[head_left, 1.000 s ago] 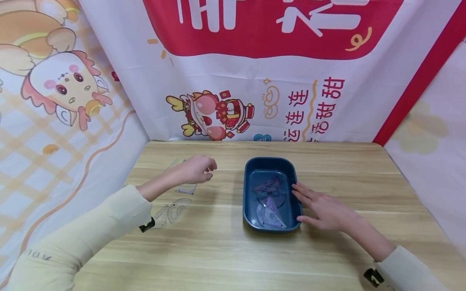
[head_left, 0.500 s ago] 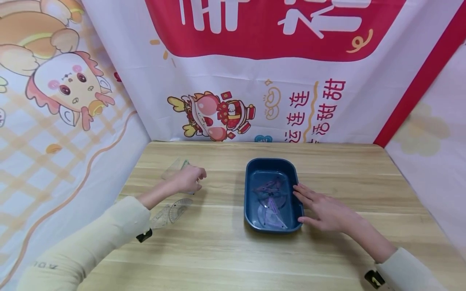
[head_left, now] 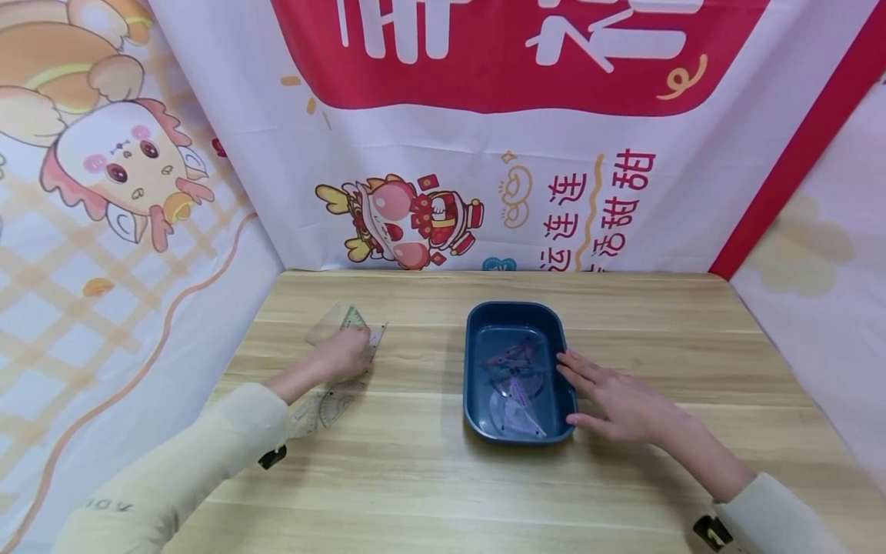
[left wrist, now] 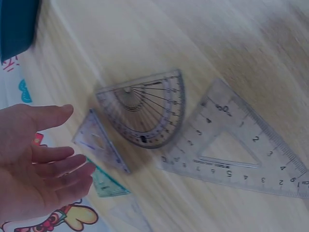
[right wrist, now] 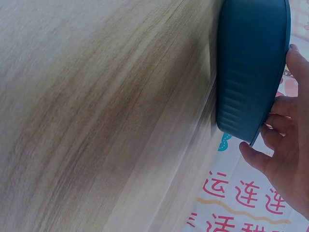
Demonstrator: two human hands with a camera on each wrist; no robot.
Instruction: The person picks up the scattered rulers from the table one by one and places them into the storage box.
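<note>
My left hand (head_left: 346,354) reaches down over clear drawing tools at the left of the table. Its thumb and fingers (left wrist: 63,169) are apart in the left wrist view, right beside a small purplish set square (left wrist: 99,140). Close by lie a green set square (left wrist: 108,183), a clear protractor (left wrist: 149,111) and a larger clear set square (left wrist: 227,140). My right hand (head_left: 623,404) rests its extended fingertips on the right rim of a dark blue box (head_left: 471,385). Inside the box are purple-tinted tools, including a set square (head_left: 512,412).
The wooden table (head_left: 415,477) meets a printed cloth backdrop (head_left: 443,131) at its back edge. More printed cloth (head_left: 138,308) hangs along the left side. Bare tabletop separates the drawing tools from the box.
My left hand has moved left and down onto the drawing tools, and the small set square under it now stands at a different angle. My right hand and the box have stayed put.
</note>
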